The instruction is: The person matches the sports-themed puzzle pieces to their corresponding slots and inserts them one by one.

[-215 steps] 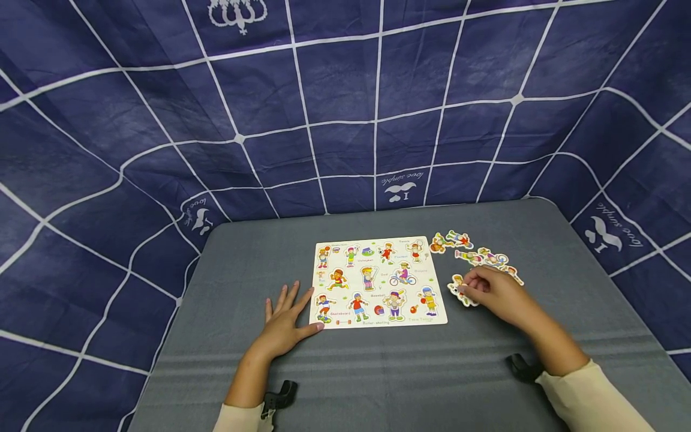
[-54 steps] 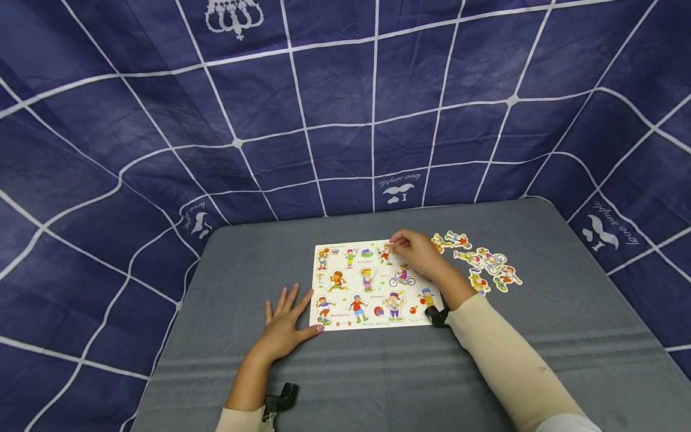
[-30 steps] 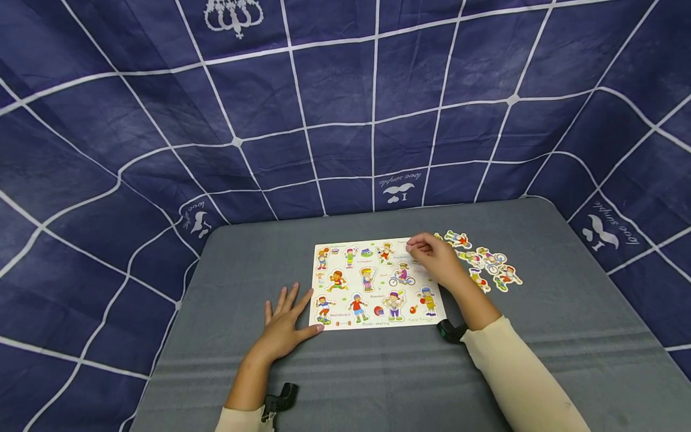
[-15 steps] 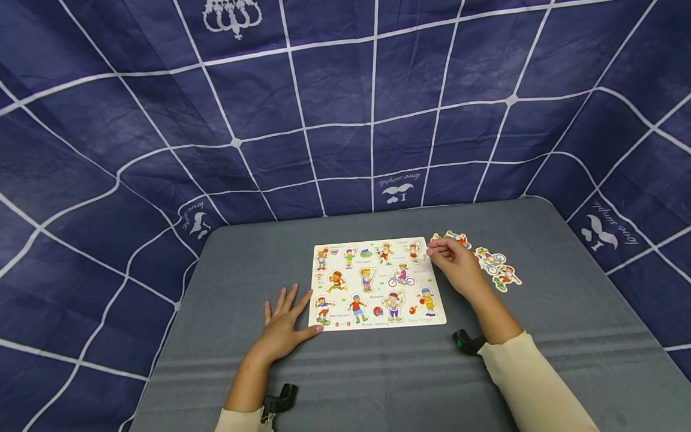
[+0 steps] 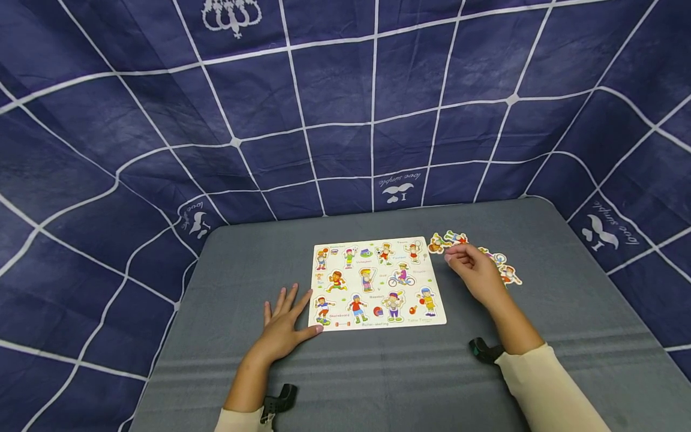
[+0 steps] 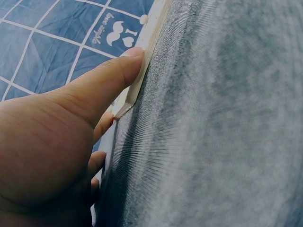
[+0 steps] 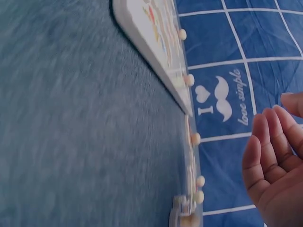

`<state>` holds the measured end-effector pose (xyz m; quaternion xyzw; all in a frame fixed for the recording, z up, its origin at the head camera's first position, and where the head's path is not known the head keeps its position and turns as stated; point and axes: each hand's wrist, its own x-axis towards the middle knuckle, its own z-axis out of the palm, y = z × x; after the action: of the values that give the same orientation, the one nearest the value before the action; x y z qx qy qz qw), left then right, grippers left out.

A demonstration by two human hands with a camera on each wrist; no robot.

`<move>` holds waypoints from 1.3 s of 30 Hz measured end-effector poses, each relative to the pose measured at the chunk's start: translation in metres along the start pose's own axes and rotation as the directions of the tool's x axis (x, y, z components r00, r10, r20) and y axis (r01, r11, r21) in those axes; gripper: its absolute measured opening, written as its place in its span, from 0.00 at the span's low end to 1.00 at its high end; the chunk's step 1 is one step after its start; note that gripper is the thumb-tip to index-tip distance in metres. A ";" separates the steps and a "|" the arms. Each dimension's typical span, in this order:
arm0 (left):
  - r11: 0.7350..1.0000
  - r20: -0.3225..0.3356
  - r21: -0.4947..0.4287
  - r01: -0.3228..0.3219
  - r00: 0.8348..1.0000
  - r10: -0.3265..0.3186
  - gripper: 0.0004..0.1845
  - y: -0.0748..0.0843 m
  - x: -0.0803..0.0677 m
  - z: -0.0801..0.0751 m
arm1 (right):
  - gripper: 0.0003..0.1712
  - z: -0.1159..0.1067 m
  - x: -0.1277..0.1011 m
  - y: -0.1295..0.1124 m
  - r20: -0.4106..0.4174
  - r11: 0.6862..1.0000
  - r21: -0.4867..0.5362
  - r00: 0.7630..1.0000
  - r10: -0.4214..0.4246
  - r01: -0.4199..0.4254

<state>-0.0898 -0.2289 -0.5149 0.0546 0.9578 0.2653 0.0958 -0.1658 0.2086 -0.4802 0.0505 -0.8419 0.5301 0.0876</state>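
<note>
Head view: right hand [image 5: 475, 271], fingers loosely apart and empty, has left the puzzle board [image 5: 376, 282] for loose pieces [image 5: 504, 269] at three o'clock. Left hand [image 5: 284, 321] still lies flat, bracing the board's seven o'clock corner.

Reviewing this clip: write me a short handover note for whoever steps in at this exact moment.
Left hand: flat on the grey table, thumb against the puzzle board at its near-left corner.
Right hand: empty, fingers loosely curled, above the loose pieces right of the board.
Done: the board shows figures across all its rows; from here I cannot tell seated pieces from printed slots.
Left: several figure pieces lie off the board on the right. A fair next step is picking one up.
</note>
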 end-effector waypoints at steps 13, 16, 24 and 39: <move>1.000 0.016 -0.002 0.000 1.000 0.001 0.49 -0.001 0.000 -0.002 | 0.13 -0.027 -0.013 0.016 0.025 0.994 -0.113 1.000 0.009 -0.006; 1.000 0.018 0.002 0.003 1.000 -0.003 0.49 -0.002 0.000 -0.002 | 0.14 -0.032 -0.013 0.021 0.064 0.990 -0.142 0.998 -0.006 0.016; 1.000 0.021 0.003 0.003 1.000 -0.003 0.49 -0.002 0.000 -0.002 | 0.11 -0.044 -0.012 0.029 0.172 0.956 -0.258 0.980 -0.098 0.141; 1.000 0.032 0.006 0.001 0.999 -0.001 0.49 0.000 0.001 -0.003 | 0.11 -0.050 -0.014 0.039 0.246 0.887 -0.374 0.951 -0.187 0.271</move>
<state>-0.0915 -0.2301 -0.5128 0.0585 0.9570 0.2615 0.1110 -0.1540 0.2703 -0.4960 0.1845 -0.9254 0.3230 0.0723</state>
